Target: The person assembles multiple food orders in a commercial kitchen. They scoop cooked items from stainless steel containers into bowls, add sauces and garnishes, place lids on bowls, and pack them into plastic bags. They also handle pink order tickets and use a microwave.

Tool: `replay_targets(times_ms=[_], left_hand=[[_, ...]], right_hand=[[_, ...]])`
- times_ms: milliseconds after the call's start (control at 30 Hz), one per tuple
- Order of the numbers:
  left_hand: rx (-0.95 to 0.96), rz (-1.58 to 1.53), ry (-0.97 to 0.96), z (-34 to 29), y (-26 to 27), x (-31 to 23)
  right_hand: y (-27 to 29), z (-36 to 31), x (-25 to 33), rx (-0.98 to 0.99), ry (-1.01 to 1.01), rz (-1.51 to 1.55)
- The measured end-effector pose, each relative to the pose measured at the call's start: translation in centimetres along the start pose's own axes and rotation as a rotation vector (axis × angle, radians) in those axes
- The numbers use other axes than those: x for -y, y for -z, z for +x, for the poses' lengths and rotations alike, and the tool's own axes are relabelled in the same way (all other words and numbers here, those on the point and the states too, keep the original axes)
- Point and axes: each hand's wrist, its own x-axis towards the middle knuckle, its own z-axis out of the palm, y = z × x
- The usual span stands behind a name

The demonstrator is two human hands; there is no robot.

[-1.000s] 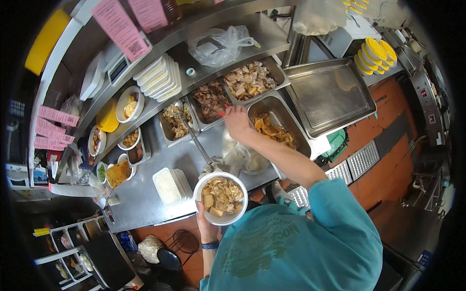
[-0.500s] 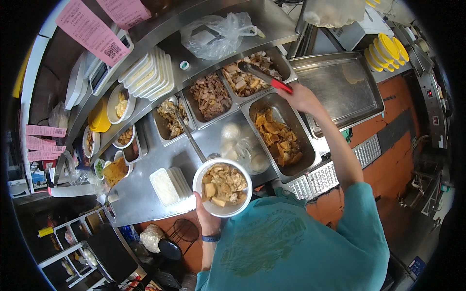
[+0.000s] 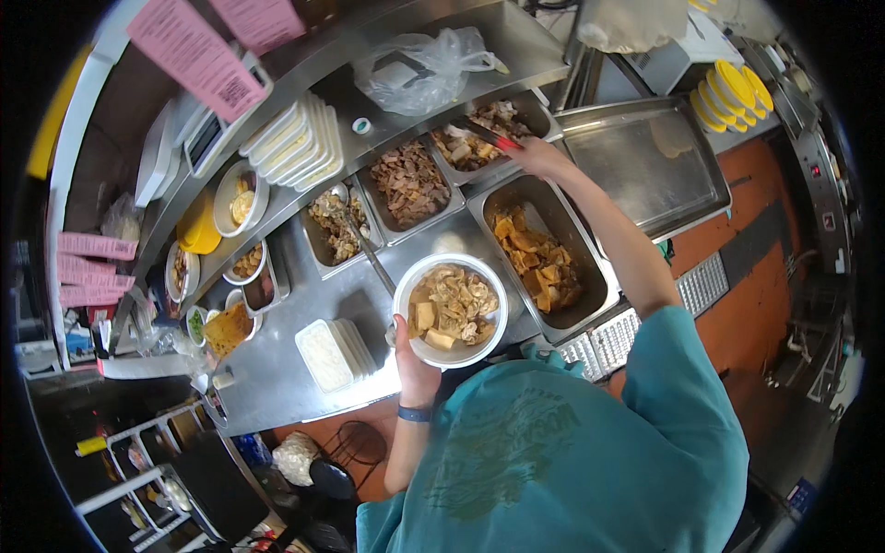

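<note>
A white round bowl (image 3: 503,309), filled with chopped meat and pale tofu-like cubes, rests in my left hand (image 3: 419,373), thumb over its near rim. My right hand (image 3: 544,158) grips red-handled tongs (image 3: 498,139) at the far right. Their dark tips reach into a steel pan of chopped meat (image 3: 468,152); whether they pinch any is hidden. Beside that pan sits another of brown sliced meat (image 3: 406,184), then one of mixed pieces (image 3: 334,226) with a ladle (image 3: 371,258) in it. Nearer, a deep pan (image 3: 604,290) holds orange-brown pieces.
Stacked white lids (image 3: 327,355) lie on the steel counter (image 3: 277,392) left of the bowl. On the shelf above are white trays (image 3: 300,147) and a clear plastic bag (image 3: 429,74). A large shallow tray (image 3: 636,166) stands right. Pink slips (image 3: 189,55) hang at upper left.
My right hand and the tongs have shifted left and farther into the far meat pan. The bowl in my left hand has moved right and up, now covering much of the clear bag behind it.
</note>
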Motion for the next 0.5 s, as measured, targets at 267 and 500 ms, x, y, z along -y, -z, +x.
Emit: replay_targets(times_ms=[267,500], left_hand=[[0.03,-0.007,-0.013,4.1,-3.0,0.3],[0.122,-0.031,-0.018,11.4,-5.8,1.0]], right_hand=[[4.3,-12.9,-5.5,0.091,-0.108,0.574],[9.8,-26.7,0.9,0.04,0.204,0.113]])
